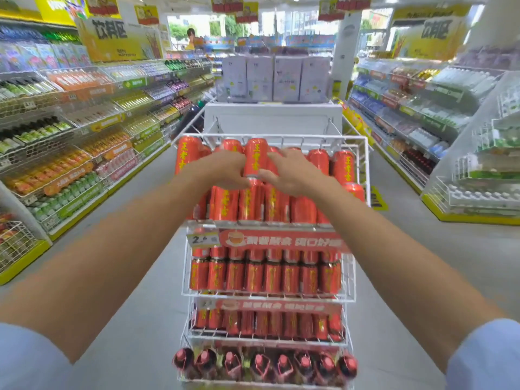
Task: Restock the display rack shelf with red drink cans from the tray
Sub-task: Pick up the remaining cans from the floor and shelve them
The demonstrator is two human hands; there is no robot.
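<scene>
A white wire display rack (361,175) stands in the aisle straight ahead, its top shelf packed with red drink cans bearing yellow characters. One red can (254,156) stands upright on a lower row of cans (250,202). My left hand (222,171) grips its left side, thumb at the base. My right hand (289,174) touches its right side with fingers spread over the neighbouring cans. More upright red cans (342,166) line the back of the top shelf. No tray can be made out.
Lower rack shelves hold more red cans (264,273) and, at the bottom, red-capped bottles (264,363). Stocked drink shelves (70,153) line the left, another shelf unit (408,122) the right. White boxes (274,78) sit behind the rack. A person (191,38) stands far back.
</scene>
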